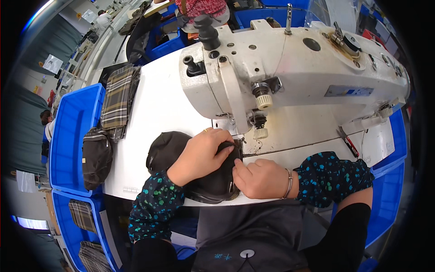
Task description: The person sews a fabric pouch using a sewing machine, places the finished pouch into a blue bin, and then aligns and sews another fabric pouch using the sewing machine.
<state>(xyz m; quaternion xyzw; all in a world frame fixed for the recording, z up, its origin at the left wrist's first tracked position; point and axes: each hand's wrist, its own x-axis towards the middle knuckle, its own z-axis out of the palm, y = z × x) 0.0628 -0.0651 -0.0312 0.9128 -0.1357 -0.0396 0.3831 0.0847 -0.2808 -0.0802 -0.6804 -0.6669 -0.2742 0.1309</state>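
My left hand (201, 158) has its fingers closed on the top edge of a dark brown fabric piece (165, 147) with zippers, just beside the presser-foot area of a white sewing machine (294, 72). My right hand (260, 179) grips the piece's right edge below that, fingers bent against it. The piece lies on the white table (142, 99), partly hidden by both hands and my left sleeve. Black-and-red snips (348, 143) lie on the machine bed to the right.
Plaid fabric pieces (118, 97) and a dark bag (94, 156) sit at the left, beside blue bins (63, 131). A lower bin (63, 204) holds plaid pieces. More bins (380, 204) stand at the right. Co-workers (201, 7) work beyond the machine and far left.
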